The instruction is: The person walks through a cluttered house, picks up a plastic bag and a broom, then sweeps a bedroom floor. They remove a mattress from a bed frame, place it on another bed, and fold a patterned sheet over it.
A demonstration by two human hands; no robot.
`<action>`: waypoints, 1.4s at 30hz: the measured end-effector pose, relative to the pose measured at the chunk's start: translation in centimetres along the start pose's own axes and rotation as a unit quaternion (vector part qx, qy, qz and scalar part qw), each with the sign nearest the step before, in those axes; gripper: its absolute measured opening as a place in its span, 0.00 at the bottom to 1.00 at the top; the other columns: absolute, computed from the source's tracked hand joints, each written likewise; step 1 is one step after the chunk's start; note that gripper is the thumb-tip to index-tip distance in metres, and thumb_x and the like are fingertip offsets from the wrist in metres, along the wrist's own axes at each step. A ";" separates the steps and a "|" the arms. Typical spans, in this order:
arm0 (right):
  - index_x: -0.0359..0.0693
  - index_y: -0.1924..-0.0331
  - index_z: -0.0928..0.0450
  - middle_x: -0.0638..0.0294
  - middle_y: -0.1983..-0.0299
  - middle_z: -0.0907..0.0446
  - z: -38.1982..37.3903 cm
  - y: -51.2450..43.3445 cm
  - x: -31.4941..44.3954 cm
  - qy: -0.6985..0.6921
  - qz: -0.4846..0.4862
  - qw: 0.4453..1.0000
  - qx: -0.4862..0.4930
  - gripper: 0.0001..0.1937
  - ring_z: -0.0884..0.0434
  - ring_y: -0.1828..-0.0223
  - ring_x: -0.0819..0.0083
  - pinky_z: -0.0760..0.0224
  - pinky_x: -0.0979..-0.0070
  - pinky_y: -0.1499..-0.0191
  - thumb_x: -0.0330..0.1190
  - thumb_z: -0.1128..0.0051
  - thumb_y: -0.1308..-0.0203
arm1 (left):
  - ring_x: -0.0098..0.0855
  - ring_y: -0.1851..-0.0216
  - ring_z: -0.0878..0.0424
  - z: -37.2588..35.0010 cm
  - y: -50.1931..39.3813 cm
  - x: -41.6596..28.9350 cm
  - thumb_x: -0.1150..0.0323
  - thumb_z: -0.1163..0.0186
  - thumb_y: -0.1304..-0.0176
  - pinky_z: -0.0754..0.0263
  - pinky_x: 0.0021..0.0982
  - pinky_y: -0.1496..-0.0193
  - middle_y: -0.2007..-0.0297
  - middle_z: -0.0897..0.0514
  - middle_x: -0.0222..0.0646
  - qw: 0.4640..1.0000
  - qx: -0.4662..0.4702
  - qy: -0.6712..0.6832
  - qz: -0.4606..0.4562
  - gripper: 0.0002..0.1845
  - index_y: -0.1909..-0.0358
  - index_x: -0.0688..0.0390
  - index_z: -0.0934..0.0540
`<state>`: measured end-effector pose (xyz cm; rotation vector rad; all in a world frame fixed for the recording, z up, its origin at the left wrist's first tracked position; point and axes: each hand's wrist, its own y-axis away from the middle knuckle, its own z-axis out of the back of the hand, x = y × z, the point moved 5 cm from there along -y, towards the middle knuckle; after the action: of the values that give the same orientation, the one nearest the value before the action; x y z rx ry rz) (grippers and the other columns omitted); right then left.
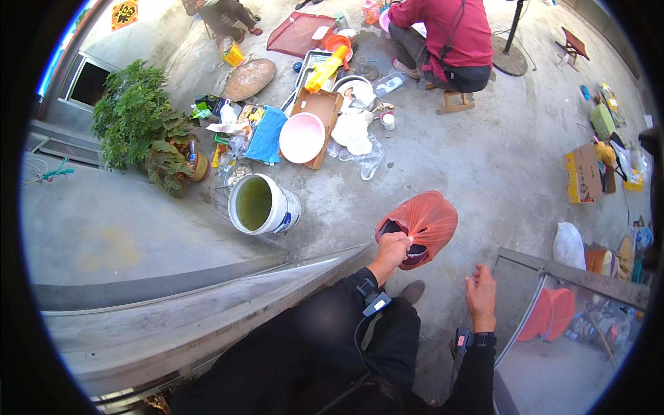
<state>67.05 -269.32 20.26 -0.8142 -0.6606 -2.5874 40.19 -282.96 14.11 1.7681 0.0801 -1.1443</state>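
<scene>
My left hand [391,252] grips the gathered neck of a red plastic bag [433,220]. Dark contents show through its openings, but I cannot tell what they are. The bag hangs in front of me over the concrete ground. To its right, my right hand [481,294] holds nothing, its fingers loosely bent and the thumb apart. That hand is beside the frame of a glazed door [519,264] and does not appear to touch it.
A white bucket [290,210] of greenish liquid stands ahead on the left. Beyond it are a pink basin [302,137], a cardboard tray [332,104] and a potted plant [132,114]. A person in a red top [448,36] sits on a low wooden stool [456,102].
</scene>
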 end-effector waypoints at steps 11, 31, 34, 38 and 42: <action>0.30 0.46 0.17 0.45 0.59 0.10 -2.4 -6.9 -5.7 0.013 -0.080 0.991 0.107 0.19 0.09 0.57 0.50 0.16 0.58 0.51 0.32 0.27 0.37 | 0.28 0.76 0.21 4.3 -10.1 -5.5 0.70 0.32 0.32 0.28 0.33 0.75 0.76 0.18 0.30 0.976 -0.218 0.025 0.006 0.13 0.77 0.58 0.16; 0.31 0.57 0.14 0.49 0.66 0.11 -4.4 -25.7 -5.5 0.100 -0.213 0.902 0.361 0.13 0.09 0.66 0.58 0.14 0.62 0.60 0.34 0.27 0.35 | 0.31 0.82 0.23 5.4 -22.6 -17.4 0.73 0.30 0.31 0.26 0.33 0.81 0.77 0.19 0.33 0.908 -0.325 0.251 0.085 0.14 0.77 0.57 0.18; 0.34 0.54 0.14 0.48 0.60 0.12 -4.8 -29.4 -5.1 0.104 -0.143 0.904 0.390 0.14 0.11 0.59 0.55 0.17 0.58 0.53 0.36 0.30 0.35 | 0.28 0.83 0.23 2.7 -24.7 -19.9 0.73 0.30 0.31 0.26 0.32 0.80 0.77 0.18 0.31 0.895 -0.361 0.239 0.109 0.15 0.78 0.56 0.18; 0.38 0.50 0.15 0.46 0.51 0.15 -3.8 -33.9 -6.2 0.157 0.029 0.893 0.420 0.16 0.15 0.51 0.49 0.21 0.54 0.43 0.38 0.34 0.36 | 0.27 0.84 0.24 1.2 -27.3 -23.2 0.74 0.31 0.30 0.26 0.29 0.81 0.78 0.18 0.30 0.882 -0.376 0.285 0.014 0.17 0.81 0.55 0.20; 0.41 0.46 0.15 0.44 0.42 0.17 -1.8 -36.7 -7.8 0.254 0.208 0.838 0.436 0.18 0.18 0.42 0.44 0.25 0.49 0.34 0.41 0.38 0.36 | 0.27 0.85 0.25 1.0 -28.8 -23.6 0.74 0.32 0.30 0.27 0.29 0.81 0.77 0.18 0.31 0.876 -0.367 0.311 0.023 0.18 0.81 0.56 0.21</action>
<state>55.77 -238.28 2.29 0.0440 -1.1730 -1.6777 11.63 -259.17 11.17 1.3469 0.7556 -0.3624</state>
